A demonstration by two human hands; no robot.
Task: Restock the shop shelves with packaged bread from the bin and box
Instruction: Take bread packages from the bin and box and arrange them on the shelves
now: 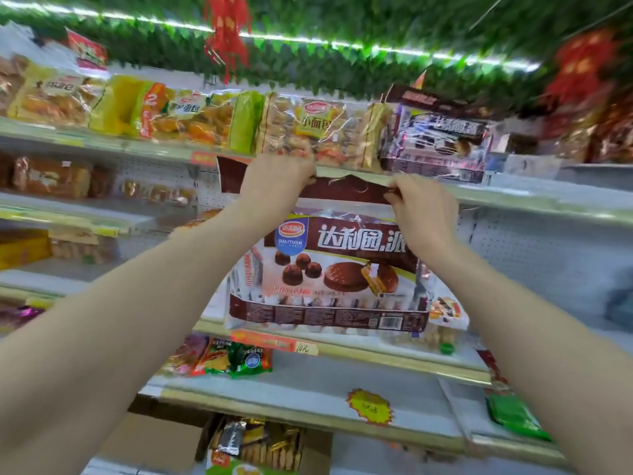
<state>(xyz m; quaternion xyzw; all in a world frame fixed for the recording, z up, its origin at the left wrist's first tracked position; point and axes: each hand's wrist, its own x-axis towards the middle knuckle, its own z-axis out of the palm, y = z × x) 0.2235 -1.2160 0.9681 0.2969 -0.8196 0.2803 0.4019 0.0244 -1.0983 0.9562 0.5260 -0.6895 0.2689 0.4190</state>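
I see the left hand (276, 176) and right hand (422, 205) pinching the hanging chocolate-pie bag (329, 269) by its top seam (long axis level, print upright).

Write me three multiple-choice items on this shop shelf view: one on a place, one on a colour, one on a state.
1. Where is the second brown pack?
A. On the top shelf, right of the small-bread bag
B. On the floor
C. Under the person's arm

2. What is the main colour of the held bag?
A. Green
B. Brown
C. Blue

3. How is the held bag handled?
A. It lies untouched on a shelf
B. One palm carries it from below
C. The left hand and right hand pinch its top edge

Key: 1 A, since the pack stands beside the bread bags up top; 2 B, since its bands and printed pies are brown; 3 C, since the fingers of both hands curl over the top seam while the bag hangs down.
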